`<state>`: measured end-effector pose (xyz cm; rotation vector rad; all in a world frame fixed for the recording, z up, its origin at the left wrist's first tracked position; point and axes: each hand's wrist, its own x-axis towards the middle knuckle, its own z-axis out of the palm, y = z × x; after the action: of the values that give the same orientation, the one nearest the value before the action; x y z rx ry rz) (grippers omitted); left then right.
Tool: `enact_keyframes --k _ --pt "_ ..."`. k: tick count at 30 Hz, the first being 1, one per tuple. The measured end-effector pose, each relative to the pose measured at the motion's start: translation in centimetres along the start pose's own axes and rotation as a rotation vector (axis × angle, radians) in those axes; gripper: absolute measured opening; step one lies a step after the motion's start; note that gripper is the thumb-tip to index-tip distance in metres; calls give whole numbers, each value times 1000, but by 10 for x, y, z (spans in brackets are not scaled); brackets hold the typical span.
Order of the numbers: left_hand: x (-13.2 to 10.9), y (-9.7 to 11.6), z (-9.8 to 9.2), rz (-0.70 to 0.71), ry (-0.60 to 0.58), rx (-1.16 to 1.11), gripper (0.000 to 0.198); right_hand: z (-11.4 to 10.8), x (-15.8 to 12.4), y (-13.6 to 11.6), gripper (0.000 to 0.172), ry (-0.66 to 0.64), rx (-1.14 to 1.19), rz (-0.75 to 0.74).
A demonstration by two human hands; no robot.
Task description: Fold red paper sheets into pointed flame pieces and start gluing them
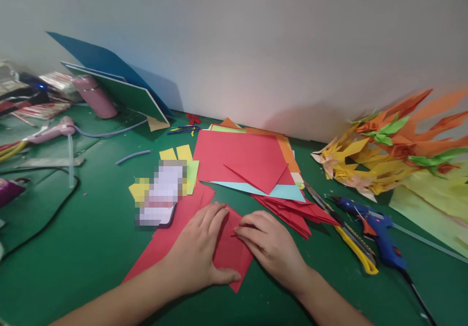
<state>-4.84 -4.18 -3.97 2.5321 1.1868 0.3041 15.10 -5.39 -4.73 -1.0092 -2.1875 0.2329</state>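
A square of red paper [228, 254] lies on the table in front of me, its corners pointing up and down. My left hand [199, 245] rests over its left side, thumb and fingers spread apart and pressing it near the lower and upper corners. From the right, my right hand [268, 240] pinches a small flap of the same paper between thumb and fingers. More red paper [164, 240] extends under my left hand and forearm. A phone [163, 194] with a blurred screen is just beyond my left hand. Folded red paper pieces [292, 211] lie beyond my right hand.
A stack of coloured sheets [237, 155] is by the wall. At right are a yellow cutter [354, 248], a blue glue gun [380, 233] and orange and yellow paper flowers [391, 145]. At left are a pink bottle [95, 97], a pink glue gun [54, 131] and a black cable [54, 214].
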Motion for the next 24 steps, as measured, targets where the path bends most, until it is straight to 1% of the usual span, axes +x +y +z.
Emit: enact_keyframes --k 3,8,12,18,21,24 --pt "2 1 -2 -26 -46 14 104 0 0 1 22 0 4 -14" --pt "2 1 -2 -16 -48 4 100 0 1 0 20 13 19 -22" --pt "3 2 -2 -31 -78 11 102 1 0 0 22 -13 -7 -47" --pt "1 -3 1 19 -53 17 104 -1 -2 3 29 -66 -62 -93" --pt "0 -4 2 18 -44 12 104 -2 -2 4 30 -83 -61 -97" --pt "0 -2 1 2 -69 14 104 -2 -1 5 29 -92 -54 -91"
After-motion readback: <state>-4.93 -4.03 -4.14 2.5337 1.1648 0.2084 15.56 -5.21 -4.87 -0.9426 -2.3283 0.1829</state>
